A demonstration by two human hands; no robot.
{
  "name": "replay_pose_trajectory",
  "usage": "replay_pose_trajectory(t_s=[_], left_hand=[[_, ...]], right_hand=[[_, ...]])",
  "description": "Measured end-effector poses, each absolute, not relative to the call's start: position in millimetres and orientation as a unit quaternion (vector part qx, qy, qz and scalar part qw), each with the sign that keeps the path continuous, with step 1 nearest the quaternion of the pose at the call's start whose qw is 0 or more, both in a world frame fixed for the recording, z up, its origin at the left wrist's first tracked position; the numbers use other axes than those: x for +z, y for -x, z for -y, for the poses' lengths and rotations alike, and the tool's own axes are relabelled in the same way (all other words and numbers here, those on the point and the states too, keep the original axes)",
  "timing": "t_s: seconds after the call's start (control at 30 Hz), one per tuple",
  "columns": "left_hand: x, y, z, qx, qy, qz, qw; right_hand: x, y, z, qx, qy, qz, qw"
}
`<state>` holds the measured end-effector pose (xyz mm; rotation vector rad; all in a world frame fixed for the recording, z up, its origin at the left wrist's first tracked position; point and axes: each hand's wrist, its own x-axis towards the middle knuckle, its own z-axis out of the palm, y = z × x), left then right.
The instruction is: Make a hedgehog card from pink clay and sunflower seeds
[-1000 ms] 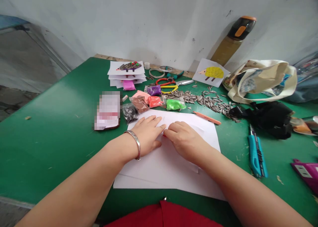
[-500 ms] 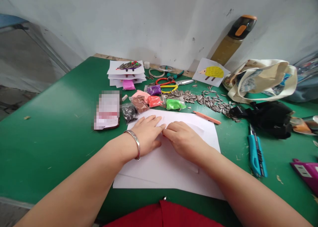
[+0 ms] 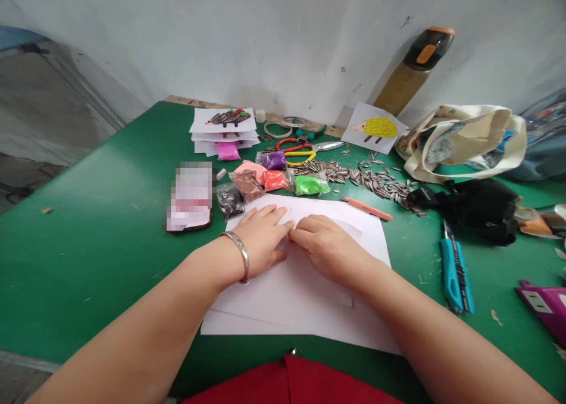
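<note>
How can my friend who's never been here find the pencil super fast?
Start at the big green table and find the white paper on it. At the paper's far right corner, just nearer than the scattered seeds, lies the pencil. It's one long, thin, pale-orange stick, while the seeds are tiny and striped.

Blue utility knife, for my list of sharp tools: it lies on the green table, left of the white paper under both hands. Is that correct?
Not left: the head view shows the blue utility knife on the green table, right of the white paper under the left hand and right hand.
</note>
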<state>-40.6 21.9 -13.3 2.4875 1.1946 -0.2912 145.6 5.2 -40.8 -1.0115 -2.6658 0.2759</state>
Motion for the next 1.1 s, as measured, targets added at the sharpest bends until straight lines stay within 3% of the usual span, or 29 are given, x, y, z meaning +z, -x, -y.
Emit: replay_pose_trajectory(t_s=[0.43,0.6,1.0,1.1], left_hand=[[-15,41,-22,-0.102,-0.885,-0.419,0.176],[-16,42,-22,-0.083,-0.889,-0.414,0.179],[-16,44,-25,-0.079,-0.909,-0.381,0.151],[-17,44,-26,-0.072,-0.913,-0.375,0.141]], right_hand=[[-39,-147,-4,0.06,0.341,0.926,0.149],[-36,-149,-6,0.082,0.347,0.914,0.194],[-10,-175,1,0.121,0.505,0.827,0.214],[-17,-177,12,0.147,0.553,0.775,0.269]])
